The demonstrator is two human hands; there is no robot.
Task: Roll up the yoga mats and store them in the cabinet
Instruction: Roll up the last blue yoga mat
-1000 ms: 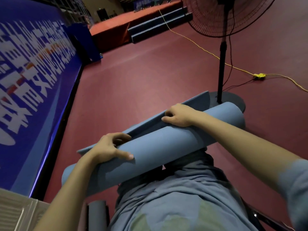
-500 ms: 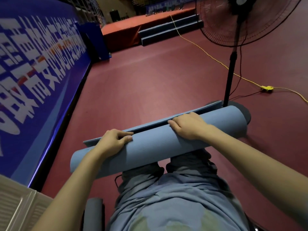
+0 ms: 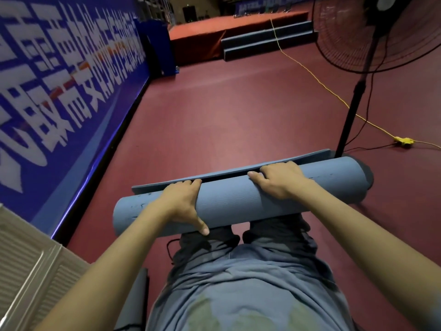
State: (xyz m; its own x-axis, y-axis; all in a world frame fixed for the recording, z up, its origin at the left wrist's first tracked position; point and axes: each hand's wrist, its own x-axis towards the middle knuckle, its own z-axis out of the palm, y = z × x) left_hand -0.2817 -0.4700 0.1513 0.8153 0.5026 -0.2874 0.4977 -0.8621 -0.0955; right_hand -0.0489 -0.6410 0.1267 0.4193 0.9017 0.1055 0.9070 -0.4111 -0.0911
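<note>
Since the earlier frame only a narrow flap remains unrolled, so with the left hand (image 3: 181,206) and right hand (image 3: 278,180) both gripping the yoga mat (image 3: 238,201) on the floor (image 3: 226,111), rolling is nearly complete; next, close the flap.

This is an indoor sports hall. A wide dark red sports floor (image 3: 214,111) stretches away with no furniture on it. Along the left side runs a long blue banner (image 3: 59,91) printed with large white characters, like the barriers set round a playing court. At the far end stands a low stage (image 3: 214,27) covered in red, with grey steps (image 3: 267,41) leading up to it. A tall standing fan (image 3: 372,32) stands on the floor at the right, and a yellow extension cord (image 3: 334,96) trails across the floor to a yellow plug block (image 3: 403,140).
</note>
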